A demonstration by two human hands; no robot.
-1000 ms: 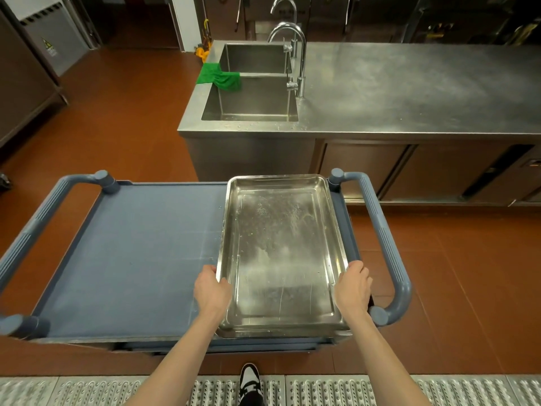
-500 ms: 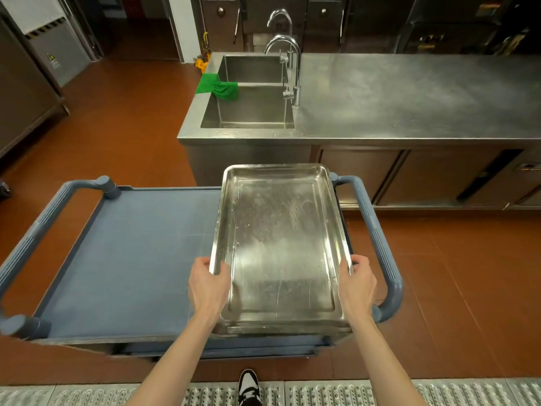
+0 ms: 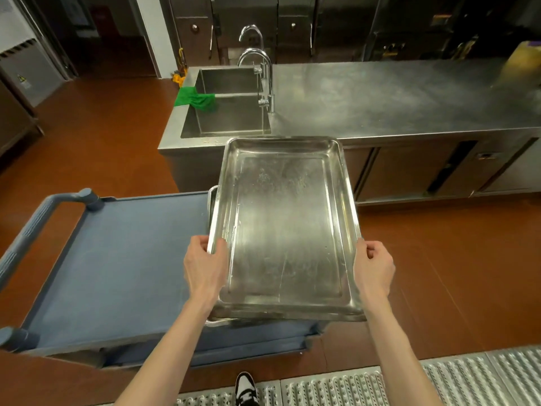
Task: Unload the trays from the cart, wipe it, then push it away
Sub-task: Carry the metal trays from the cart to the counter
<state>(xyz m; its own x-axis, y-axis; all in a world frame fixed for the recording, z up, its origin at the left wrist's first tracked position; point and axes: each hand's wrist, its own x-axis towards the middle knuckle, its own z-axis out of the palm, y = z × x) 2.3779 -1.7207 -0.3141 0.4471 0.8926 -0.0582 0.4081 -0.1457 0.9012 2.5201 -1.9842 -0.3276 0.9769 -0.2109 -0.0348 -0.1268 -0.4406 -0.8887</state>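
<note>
The unloading step is in hand. Both hands hold the top tray (image 3: 288,230) clear of the cart (image 3: 117,265): the left hand (image 3: 205,265) grips its left rim with the thumb over the edge and the fingers (image 3: 196,247) curled under, and the right hand (image 3: 373,266) grips the right rim the same way. The tray hangs above the cart's right end, its far edge reaching out toward the worktop (image 3: 395,98). Under it, at the cart's right end, the rim of at least one more tray (image 3: 211,200) shows at the left side and at the near corner — how many lie there I cannot tell.

The next move, as I judge it, is to carry the tray forward and set it flat on the worktop beyond the cart, to the right of the sink (image 3: 231,118). That calls for a level lift high enough for the far edge to pass over the worktop's front lip, and a steady two-handed hold, since the steel looks smooth and wet-streaked.

Around the cart: the faucet (image 3: 265,80) stands beyond it at the sink's right edge and would catch a tray swung too far left. A green cloth (image 3: 196,99) drapes over the sink's divider — likely the wipe for later. A yellowish object (image 3: 521,65), blurred, sits at the worktop's far right corner. The cart's left part lies bare, its handle (image 3: 38,224) at the far left.
</note>
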